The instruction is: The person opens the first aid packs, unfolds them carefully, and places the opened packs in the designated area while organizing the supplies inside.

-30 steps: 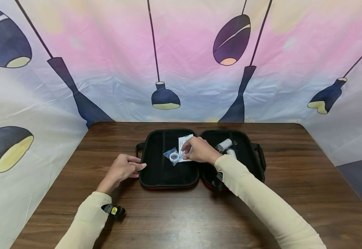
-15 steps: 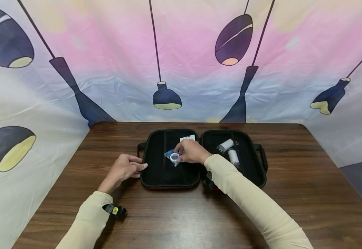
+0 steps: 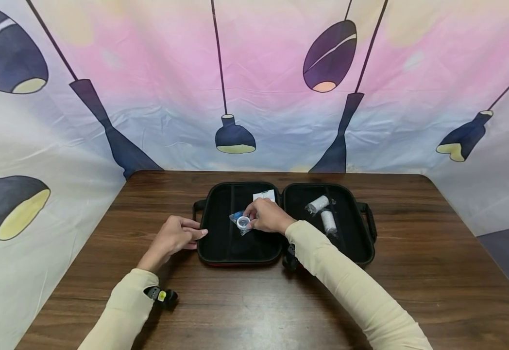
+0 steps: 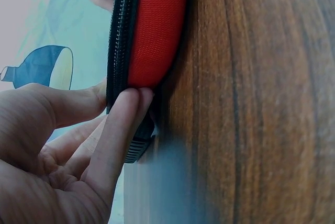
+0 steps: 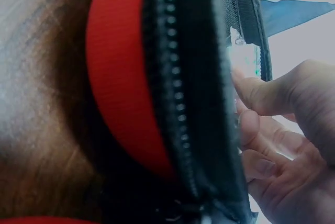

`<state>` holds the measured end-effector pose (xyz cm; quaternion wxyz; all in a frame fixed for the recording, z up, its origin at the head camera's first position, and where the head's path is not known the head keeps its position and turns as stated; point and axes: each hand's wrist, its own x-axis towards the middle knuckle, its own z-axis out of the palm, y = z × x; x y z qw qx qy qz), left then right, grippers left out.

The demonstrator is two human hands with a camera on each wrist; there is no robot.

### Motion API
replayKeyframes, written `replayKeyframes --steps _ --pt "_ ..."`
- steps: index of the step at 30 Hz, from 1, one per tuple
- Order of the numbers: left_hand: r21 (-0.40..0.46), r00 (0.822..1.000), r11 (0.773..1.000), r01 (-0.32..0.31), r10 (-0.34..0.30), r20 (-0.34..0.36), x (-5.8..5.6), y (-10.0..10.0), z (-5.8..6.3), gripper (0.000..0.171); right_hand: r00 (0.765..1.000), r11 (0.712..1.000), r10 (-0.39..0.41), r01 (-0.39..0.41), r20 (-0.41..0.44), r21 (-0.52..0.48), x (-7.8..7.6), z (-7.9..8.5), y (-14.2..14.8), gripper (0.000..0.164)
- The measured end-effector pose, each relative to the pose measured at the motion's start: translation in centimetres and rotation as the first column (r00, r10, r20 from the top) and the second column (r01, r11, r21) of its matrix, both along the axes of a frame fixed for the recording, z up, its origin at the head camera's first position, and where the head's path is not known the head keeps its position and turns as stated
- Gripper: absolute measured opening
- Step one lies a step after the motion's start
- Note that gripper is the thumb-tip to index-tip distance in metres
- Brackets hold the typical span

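A zip case (image 3: 241, 250), black inside with a red fabric outer side, lies open flat on the table like a book. My left hand (image 3: 176, 239) pinches its left edge near the carry handle; in the left wrist view the thumb is at the zipper rim and fingertips press the red side (image 4: 159, 30). Over the left half, my right hand (image 3: 268, 215) pinches the right side of a small clear-and-blue packet holding a white tape roll (image 3: 243, 223). A white printed card (image 3: 264, 195) shows partly behind this hand. In the right wrist view, the case rim partly hides the fingers.
In the case's right half lie two white wrapped rolls, one farther back (image 3: 318, 204) and one nearer (image 3: 328, 221). A black handle (image 3: 367, 221) sticks out on the right. The brown wooden table (image 3: 237, 311) ends at a printed cloth backdrop (image 3: 272, 131).
My right hand has moved left from the printed card to the tape packet, which has shifted slightly. The nearer white roll is now uncovered. My left hand stays at the case edge.
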<state>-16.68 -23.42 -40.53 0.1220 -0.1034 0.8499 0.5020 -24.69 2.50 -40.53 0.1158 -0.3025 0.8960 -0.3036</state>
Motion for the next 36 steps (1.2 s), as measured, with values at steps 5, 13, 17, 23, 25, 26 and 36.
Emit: replayKeyframes --steps 5,13,17,23,25,26,36 --pt "-0.001 1.000 1.000 0.005 -0.005 0.001 -0.1 0.2 0.0 0.046 1.000 1.000 0.002 -0.002 -0.001 -0.021 0.0 0.0 0.4 0.018" --pt "0.005 1.000 1.000 0.014 -0.014 -0.004 -0.2 0.4 0.1 0.047 1.000 0.998 -0.022 0.021 -0.019 -0.058 0.4 1.8 2.1 0.019" --pt "0.005 1.000 1.000 0.015 -0.015 -0.007 -0.3 0.3 0.2 0.047 0.999 0.998 -0.042 0.040 -0.034 -0.058 0.6 3.1 3.6 0.023" --pt "-0.007 1.000 1.000 0.023 -0.023 -0.010 -0.2 0.1 0.2 0.047 0.994 0.994 -0.090 0.085 -0.065 -0.065 1.2 4.3 7.4 0.022" --pt "-0.009 1.000 1.000 0.026 -0.026 -0.009 -0.2 0.1 0.2 0.048 0.991 0.991 -0.118 0.114 -0.057 -0.070 1.6 4.4 9.0 0.021" --pt "-0.009 1.000 1.000 0.026 -0.026 -0.007 -0.1 0.1 0.2 0.048 0.990 0.989 -0.132 0.129 -0.050 -0.072 1.8 4.3 9.8 0.020" --pt "-0.005 0.999 0.999 0.040 -0.040 -0.005 0.0 0.0 0.2 0.049 0.972 0.974 -0.219 0.212 -0.084 -0.082 3.9 3.0 17.5 0.018"
